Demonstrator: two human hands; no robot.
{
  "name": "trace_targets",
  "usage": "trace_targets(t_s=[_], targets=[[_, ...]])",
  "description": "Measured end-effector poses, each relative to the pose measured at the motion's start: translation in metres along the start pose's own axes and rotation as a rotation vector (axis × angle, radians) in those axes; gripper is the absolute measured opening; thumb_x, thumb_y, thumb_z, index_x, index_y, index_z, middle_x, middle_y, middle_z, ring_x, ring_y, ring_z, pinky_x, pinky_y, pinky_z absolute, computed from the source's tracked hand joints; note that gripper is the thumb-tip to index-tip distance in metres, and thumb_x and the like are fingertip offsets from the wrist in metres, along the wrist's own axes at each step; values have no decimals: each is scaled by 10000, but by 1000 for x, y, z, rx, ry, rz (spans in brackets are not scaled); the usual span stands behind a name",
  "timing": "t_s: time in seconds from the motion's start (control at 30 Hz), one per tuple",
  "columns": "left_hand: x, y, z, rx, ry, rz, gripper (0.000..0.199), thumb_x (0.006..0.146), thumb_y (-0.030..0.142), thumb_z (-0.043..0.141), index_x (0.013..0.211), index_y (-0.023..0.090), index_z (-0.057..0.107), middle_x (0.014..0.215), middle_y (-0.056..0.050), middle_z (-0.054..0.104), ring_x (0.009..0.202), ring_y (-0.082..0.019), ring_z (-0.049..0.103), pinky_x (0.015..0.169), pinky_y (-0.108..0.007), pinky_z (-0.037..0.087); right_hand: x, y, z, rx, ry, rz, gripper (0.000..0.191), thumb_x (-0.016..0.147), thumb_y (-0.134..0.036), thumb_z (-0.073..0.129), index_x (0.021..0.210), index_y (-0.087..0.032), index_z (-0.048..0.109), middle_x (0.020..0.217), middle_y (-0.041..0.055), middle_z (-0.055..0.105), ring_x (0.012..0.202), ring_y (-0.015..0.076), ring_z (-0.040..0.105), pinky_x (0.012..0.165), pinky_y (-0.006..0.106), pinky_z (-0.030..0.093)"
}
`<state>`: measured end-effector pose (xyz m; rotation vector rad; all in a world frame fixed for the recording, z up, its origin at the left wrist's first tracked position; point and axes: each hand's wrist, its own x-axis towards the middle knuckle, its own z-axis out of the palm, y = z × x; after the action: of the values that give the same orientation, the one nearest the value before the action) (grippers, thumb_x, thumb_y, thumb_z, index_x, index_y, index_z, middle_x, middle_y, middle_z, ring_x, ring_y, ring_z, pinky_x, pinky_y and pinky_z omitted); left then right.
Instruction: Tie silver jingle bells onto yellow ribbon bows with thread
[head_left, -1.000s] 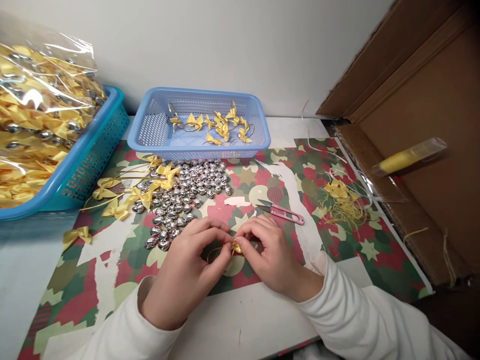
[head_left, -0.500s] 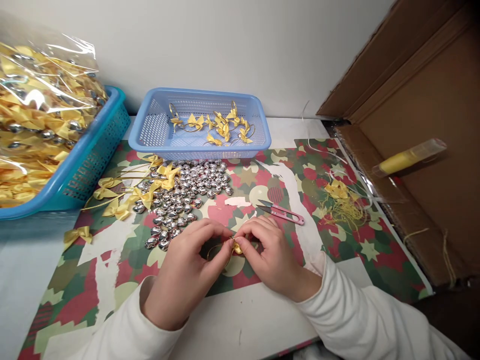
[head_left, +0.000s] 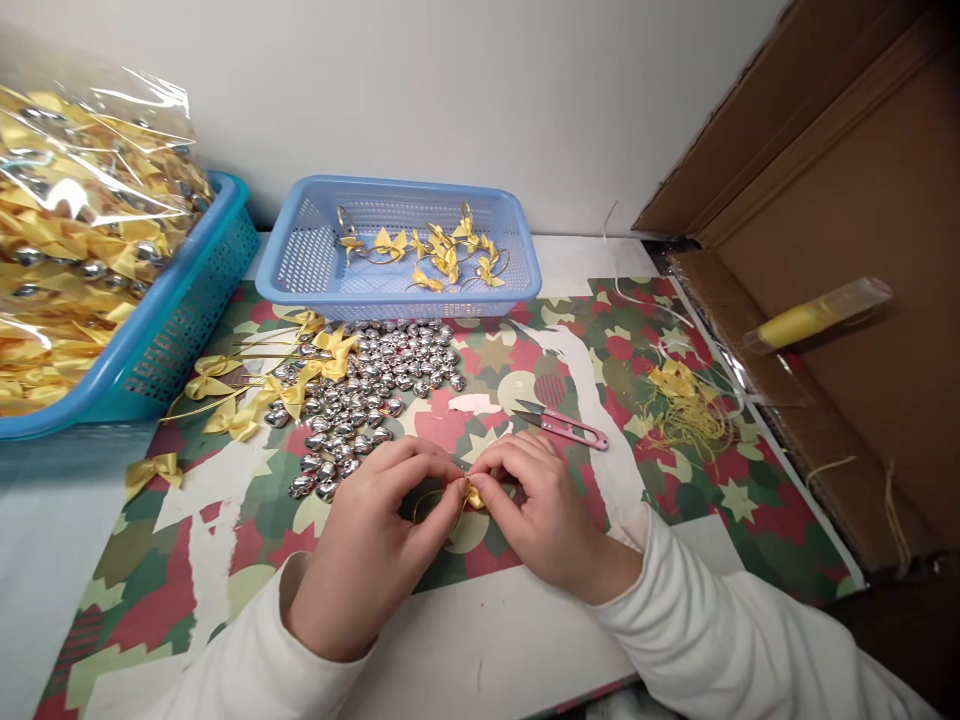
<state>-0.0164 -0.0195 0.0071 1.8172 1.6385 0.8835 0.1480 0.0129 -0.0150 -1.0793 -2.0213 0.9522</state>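
My left hand (head_left: 379,535) and my right hand (head_left: 547,520) meet at the front middle, thumb and forefinger pinched in each. Between their fingertips is a thin gold cord, with a small yellow ribbon bow (head_left: 473,497) hanging just below. A loop of the cord (head_left: 417,506) curves under my left fingers. The exact crossing of the cord is hidden by the fingertips. Beyond my left hand spreads a pile of silver jingle bells (head_left: 405,365). Pink-handled thread snips (head_left: 564,425) lie past my right hand.
Corded yellow bows (head_left: 234,418) lie left of the bells. A blue basket (head_left: 397,300) holding several bows stands at the back. At left, a teal basket (head_left: 195,320) bears a filled clear bag (head_left: 90,200). Yellow thread scraps (head_left: 694,420) and a cardboard box (head_left: 840,180) are on the right.
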Motion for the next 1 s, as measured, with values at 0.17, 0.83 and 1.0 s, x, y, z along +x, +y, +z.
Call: trace_targets(t_s=[0.17,0.83,1.0], targets=[[0,1,0,17,6,12,165,847,256,574,745,200,691,820,-47,672,758,-177,639,659,-283,513,0,0,-1,-11,1,-2,157,899,-131,535,757,-193,557,728,-21,612,721,133,532,725,300,365],[1,1,1,-49,5,-41,134,818,223,616,751,209,731,815,-35,695,750,-163,663,650,-260,527,-1,2,1,-29,25,-18,156,903,-147,553,757,-196,582,735,-8,633,721,144,548,714,308,380],[0,-1,2,-119,-14,-120,124,814,229,622,779,216,740,838,-37,698,763,-166,669,648,-255,536,-1,3,1,-69,46,-72,157,903,-137,550,761,-195,583,737,-2,640,724,149,541,711,314,379]])
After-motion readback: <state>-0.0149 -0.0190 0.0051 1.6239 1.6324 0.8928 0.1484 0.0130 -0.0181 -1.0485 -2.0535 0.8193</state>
